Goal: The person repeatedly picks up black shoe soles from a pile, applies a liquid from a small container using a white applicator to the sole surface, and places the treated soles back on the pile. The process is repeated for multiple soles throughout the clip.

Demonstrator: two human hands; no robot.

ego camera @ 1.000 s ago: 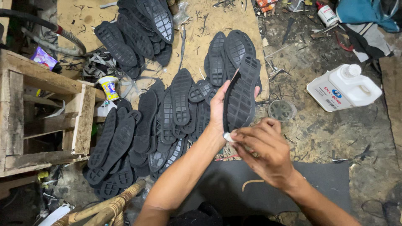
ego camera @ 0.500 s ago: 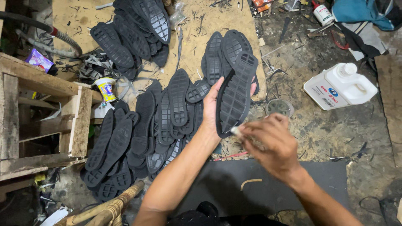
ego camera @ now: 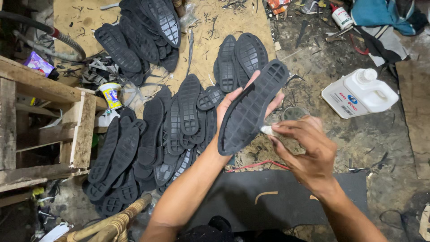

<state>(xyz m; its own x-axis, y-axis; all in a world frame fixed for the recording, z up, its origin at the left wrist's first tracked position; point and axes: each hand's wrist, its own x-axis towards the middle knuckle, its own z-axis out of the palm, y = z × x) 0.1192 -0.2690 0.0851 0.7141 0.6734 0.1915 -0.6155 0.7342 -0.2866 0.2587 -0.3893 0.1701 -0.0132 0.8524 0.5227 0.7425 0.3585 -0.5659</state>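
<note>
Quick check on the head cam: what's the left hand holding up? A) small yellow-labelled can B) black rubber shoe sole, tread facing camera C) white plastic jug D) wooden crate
B: the left hand props a black shoe sole up with its tread side to the camera, while the right hand presses a small white pad at its edge; the white jug sits untouched on the floor to the right.

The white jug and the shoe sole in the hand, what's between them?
Head view: dirty floor, plus a small round tin just behind the right hand.
</note>
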